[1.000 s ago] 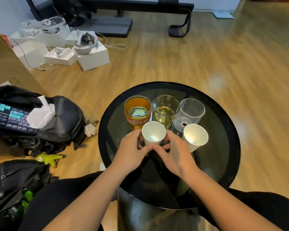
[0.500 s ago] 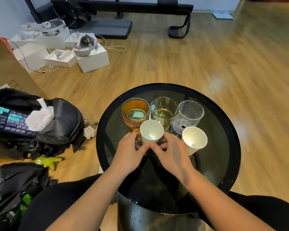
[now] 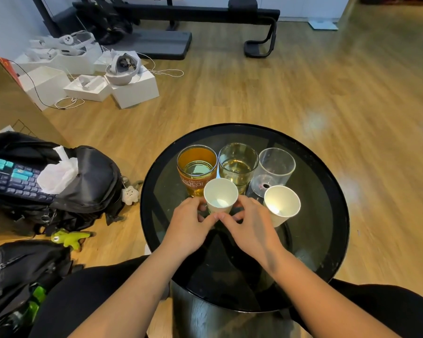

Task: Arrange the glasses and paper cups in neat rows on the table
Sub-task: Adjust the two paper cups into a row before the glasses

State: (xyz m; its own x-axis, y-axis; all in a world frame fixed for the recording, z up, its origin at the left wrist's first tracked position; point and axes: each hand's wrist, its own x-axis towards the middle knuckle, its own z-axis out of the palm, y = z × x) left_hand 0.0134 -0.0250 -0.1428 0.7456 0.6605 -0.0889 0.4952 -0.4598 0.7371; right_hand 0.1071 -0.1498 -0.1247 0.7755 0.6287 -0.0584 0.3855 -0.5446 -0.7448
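On the round black glass table [image 3: 322, 215] three glasses stand in a far row: an orange glass [image 3: 196, 167] with liquid, a clear glass [image 3: 238, 164] with yellowish liquid, and an empty clear glass [image 3: 276, 169]. In front of them stand two white paper cups. My left hand [image 3: 189, 225] and my right hand [image 3: 250, 224] both hold the left paper cup [image 3: 220, 198] by its base, fingertips meeting in front of it. The right paper cup [image 3: 281, 204] stands free beside my right hand.
A black backpack [image 3: 83, 186] with a keyboard [image 3: 10, 176] and tissue lies on the floor to the left, with a green frog toy [image 3: 69, 237] and another black bag [image 3: 22, 276] nearer me. White boxes and headsets [image 3: 122, 67] sit further back.
Both hands have kept hold of the left paper cup and shifted it slightly to the left, nearer the orange glass. The glasses and right cup stay put.
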